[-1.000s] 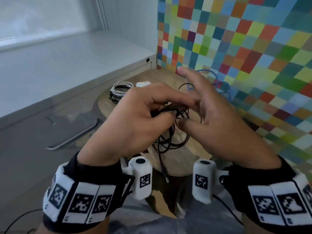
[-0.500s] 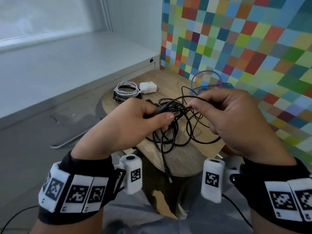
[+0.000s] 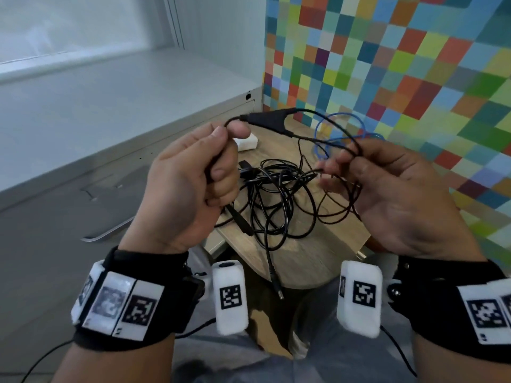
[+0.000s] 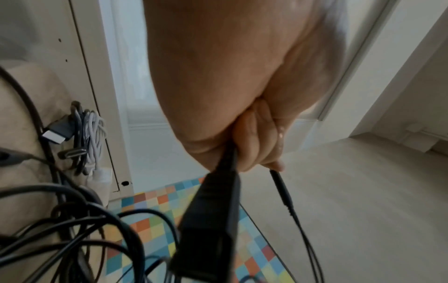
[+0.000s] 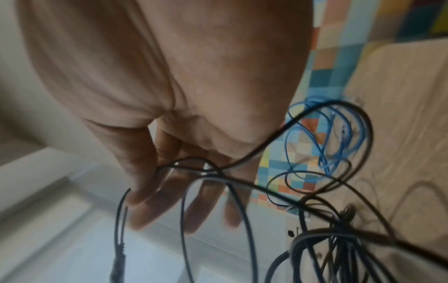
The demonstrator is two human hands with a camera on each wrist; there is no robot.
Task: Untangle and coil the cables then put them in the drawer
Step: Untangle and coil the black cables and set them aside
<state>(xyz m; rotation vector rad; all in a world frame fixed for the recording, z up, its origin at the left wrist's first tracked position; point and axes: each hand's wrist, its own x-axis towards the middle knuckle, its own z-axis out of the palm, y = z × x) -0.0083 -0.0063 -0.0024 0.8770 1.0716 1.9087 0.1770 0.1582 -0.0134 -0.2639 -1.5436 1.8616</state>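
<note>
A tangle of black cables (image 3: 276, 200) lies on the small wooden table (image 3: 318, 258). My left hand (image 3: 226, 134) is raised above it and grips a black cable just behind its Y-shaped splitter (image 3: 268, 121). In the left wrist view the splitter (image 4: 211, 220) hangs below the curled fingers (image 4: 254, 149). Two thin black leads run from the splitter to my right hand (image 3: 340, 167). There the thumb (image 5: 135, 172) pinches one lead against loosely spread fingers, and other loops drape across them. A blue cable (image 3: 331, 134) lies behind, by the wall.
A white charger (image 3: 247, 142) sits at the table's far edge, and a coiled white cable (image 4: 93, 137) lies beside it. A grey cabinet with a drawer handle (image 3: 110, 230) stands to the left. A checkered wall (image 3: 387, 78) closes off the right side.
My left hand has lifted the splitter end up out of the tangle. My right hand has slid outward along the thin leads, and its fingers have spread.
</note>
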